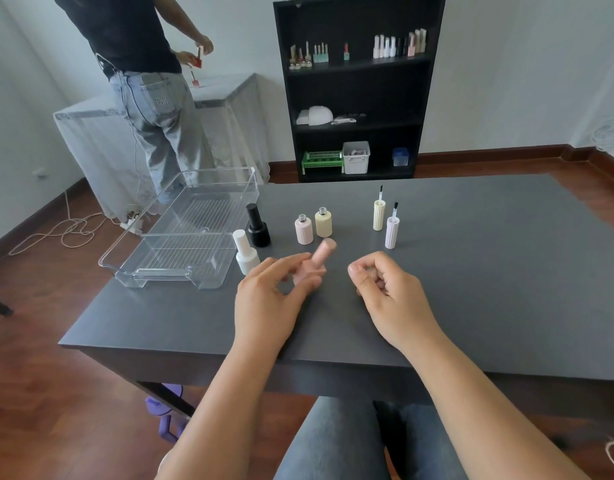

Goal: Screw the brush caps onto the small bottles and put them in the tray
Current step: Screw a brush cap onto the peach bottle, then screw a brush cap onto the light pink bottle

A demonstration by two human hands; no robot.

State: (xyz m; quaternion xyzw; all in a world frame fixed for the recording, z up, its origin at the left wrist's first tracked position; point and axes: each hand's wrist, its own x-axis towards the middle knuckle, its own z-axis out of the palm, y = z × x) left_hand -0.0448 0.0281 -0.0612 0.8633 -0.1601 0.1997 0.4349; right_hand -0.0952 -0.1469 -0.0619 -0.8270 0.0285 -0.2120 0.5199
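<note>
My left hand (274,292) grips a capped pink bottle (317,259), tilted, just above the dark table (472,289). My right hand (385,289) hovers beside it with curled fingers and nothing in it. Two uncapped bottles, pale pink (303,230) and cream (323,222), stand behind my hands. Two brush caps stand bristles up to the right, cream (378,214) and lilac (391,232). A capped white bottle (245,252) and a capped black bottle (257,226) stand next to the clear plastic tray (181,233), which holds nothing.
The tray sits on the table's left edge and overhangs it a little. A person in jeans (149,98) works at a covered table behind it. A black shelf unit (357,88) with bottles and boxes stands against the far wall.
</note>
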